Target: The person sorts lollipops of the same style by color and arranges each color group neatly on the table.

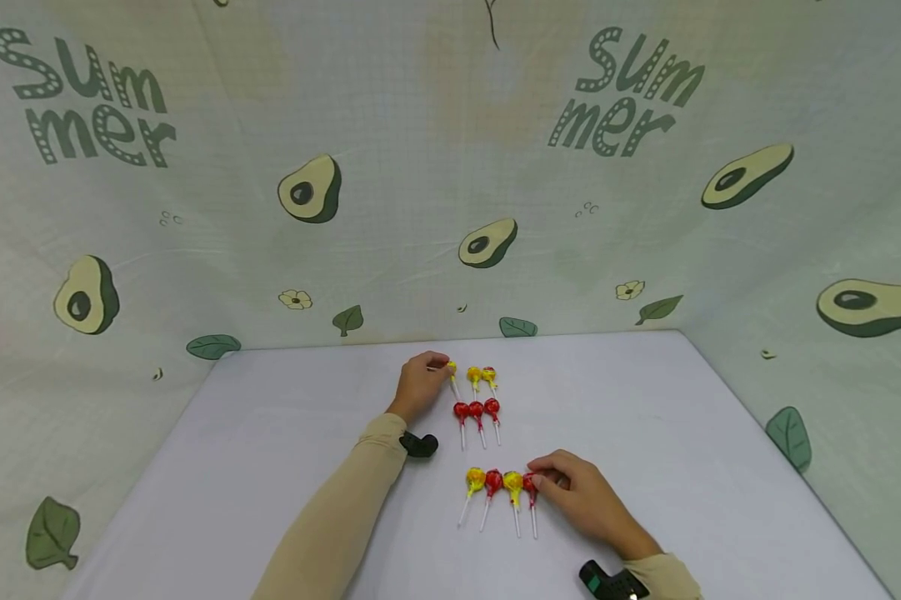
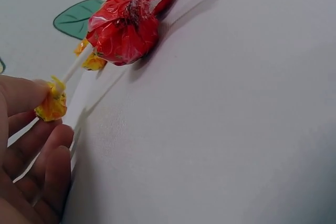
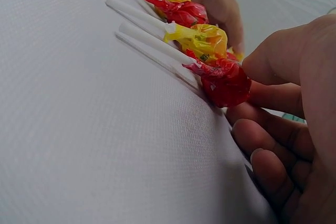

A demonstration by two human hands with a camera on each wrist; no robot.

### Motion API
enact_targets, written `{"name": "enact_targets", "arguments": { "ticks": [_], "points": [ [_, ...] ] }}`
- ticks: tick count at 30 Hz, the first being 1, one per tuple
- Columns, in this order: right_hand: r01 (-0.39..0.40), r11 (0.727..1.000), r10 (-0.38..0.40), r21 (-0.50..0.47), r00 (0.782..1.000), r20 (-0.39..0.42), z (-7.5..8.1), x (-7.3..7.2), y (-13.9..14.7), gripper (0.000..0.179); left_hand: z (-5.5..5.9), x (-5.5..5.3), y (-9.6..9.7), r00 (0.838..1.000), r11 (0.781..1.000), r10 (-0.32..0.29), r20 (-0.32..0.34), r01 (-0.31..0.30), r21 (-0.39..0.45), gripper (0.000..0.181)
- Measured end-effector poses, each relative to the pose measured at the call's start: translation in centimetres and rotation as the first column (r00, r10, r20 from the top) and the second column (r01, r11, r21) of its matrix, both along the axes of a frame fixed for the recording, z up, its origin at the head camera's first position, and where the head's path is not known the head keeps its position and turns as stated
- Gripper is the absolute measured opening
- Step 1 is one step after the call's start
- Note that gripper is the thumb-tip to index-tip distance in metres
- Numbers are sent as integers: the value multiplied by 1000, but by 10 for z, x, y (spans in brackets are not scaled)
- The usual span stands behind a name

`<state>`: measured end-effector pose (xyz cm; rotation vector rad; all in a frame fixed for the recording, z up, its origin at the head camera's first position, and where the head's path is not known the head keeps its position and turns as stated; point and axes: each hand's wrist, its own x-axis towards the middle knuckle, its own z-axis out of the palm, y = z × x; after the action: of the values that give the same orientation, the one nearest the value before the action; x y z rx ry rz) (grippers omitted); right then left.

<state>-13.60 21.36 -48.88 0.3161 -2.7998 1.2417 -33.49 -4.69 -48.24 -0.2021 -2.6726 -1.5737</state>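
Observation:
At the back of the white table, my left hand (image 1: 418,385) pinches the wrapped head of a yellow lollipop (image 2: 51,106) between thumb and fingers, its white stick pointing toward the front. Two more yellow lollipops (image 1: 475,375) lie to its right. Just in front of these is a row of three red lollipops (image 1: 477,409). Nearer the front, my right hand (image 1: 587,502) pinches the head of a red lollipop (image 3: 227,83) at the right end of a second row. Beside it in that row lie a yellow lollipop (image 3: 202,40), a red one (image 1: 493,482) and another yellow one (image 1: 475,478).
The white tabletop (image 1: 307,400) stretches out on both sides of the lollipops. Behind it hangs a pale cloth (image 1: 390,275) printed with avocados and leaves. Dark wrist devices sit on the left (image 1: 418,444) and right sleeves.

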Motion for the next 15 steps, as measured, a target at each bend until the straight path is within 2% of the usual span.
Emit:
{"name": "enact_targets", "arguments": {
  "ticks": [9,15],
  "points": [
    [-13,1000,13,-23,1000,-14,2,0,-1,13,0,-1,4,1000,997,6,19,-4,-75,21],
    [-7,1000,7,-31,1000,-17,1,0,-1,13,2,2,6,1000,992,10,19,-7,-126,22]
  ]
}}
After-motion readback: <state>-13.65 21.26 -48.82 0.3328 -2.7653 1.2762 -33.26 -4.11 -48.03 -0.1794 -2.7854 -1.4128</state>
